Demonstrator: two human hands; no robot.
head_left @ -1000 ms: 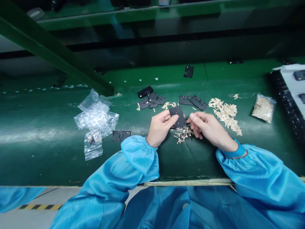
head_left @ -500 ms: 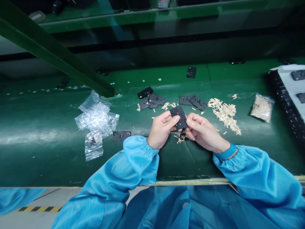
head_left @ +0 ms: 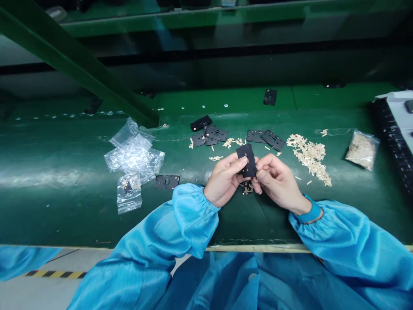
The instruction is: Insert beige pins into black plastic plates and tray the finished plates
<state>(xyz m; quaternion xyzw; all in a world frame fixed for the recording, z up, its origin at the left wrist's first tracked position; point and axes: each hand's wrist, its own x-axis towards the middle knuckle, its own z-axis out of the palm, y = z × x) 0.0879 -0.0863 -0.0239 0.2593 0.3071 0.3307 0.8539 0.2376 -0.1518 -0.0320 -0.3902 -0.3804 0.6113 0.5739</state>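
Gripping left hand [head_left: 224, 181]: was closed, pinching the black plastic plate [head_left: 248, 161] from its left side.
Plate: stood with its long axis nearly upright, tilted slightly, held between both hands above the green belt [head_left: 245, 224].
Right hand [head_left: 277, 183]: was closed on the plate's right edge, as near as the left.

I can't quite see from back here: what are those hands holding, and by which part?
A small black plate, held by its two long sides: the left hand pinches one side, the right hand the other.
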